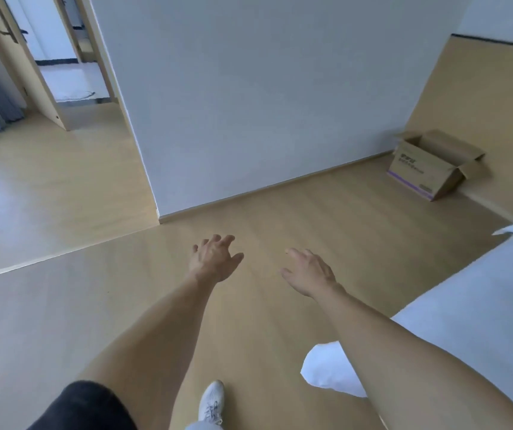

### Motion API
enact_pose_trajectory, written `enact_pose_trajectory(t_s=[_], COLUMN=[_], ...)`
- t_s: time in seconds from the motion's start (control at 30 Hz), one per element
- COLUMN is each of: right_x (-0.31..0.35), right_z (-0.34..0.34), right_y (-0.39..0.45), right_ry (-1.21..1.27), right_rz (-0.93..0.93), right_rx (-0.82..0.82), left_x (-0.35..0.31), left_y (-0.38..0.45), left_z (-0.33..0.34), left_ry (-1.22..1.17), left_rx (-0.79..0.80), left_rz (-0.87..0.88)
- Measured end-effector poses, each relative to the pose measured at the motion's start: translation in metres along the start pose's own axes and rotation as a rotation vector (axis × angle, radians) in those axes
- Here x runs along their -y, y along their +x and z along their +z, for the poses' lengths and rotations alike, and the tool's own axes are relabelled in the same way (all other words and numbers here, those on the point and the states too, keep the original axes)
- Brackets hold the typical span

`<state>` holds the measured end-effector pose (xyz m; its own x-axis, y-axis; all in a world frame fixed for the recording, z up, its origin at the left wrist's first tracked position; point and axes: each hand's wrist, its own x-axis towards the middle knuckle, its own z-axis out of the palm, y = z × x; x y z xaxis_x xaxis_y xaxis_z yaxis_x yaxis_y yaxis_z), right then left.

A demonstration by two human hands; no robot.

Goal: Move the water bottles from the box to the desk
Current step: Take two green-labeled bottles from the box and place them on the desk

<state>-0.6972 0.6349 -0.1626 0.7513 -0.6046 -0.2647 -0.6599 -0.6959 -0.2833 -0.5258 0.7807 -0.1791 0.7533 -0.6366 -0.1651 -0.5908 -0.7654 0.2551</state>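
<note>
Box point(434, 164): at your two o'clock, flaps open, inside hidden.
Left hand point(214, 259): fingers apart, holding nothing.
Right hand point(309, 271): likewise.

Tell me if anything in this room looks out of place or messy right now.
Nothing looks spilled or damaged. The cardboard box sits on the floor in the far corner with its flaps open; its inside is hidden from here. Both hands, left hand and right hand, are open and hold nothing. No bottles or desk show.
</note>
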Motion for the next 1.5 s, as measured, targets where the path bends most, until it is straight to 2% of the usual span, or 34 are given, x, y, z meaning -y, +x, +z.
enact_pose_trajectory(t_s=[0.3, 0.7, 0.83, 1.07, 1.5], right_x=[-0.008, -0.068, -0.097, -0.146, -0.259], right_z=[-0.055, -0.084, -0.098, -0.152, -0.209], right_y=[0.089, 0.185, 0.251, 0.361, 0.484], right_ry=[0.044, 0.084, 0.122, 0.135, 0.102], right_rz=[0.295, 0.483, 0.474, 0.366, 0.407], right_rx=[-0.12, -0.138, -0.148, -0.152, -0.101], left_x=[-0.051, -0.145, -0.174, -0.232, -0.353], left_y=[0.165, 0.285, 0.342, 0.447, 0.58], left_z=[-0.045, -0.026, -0.03, -0.049, -0.024], left_ry=[0.062, 0.128, 0.168, 0.19, 0.168], left_rx=[0.057, 0.144, 0.121, 0.084, 0.142], left_rz=[0.32, 0.549, 0.562, 0.438, 0.461])
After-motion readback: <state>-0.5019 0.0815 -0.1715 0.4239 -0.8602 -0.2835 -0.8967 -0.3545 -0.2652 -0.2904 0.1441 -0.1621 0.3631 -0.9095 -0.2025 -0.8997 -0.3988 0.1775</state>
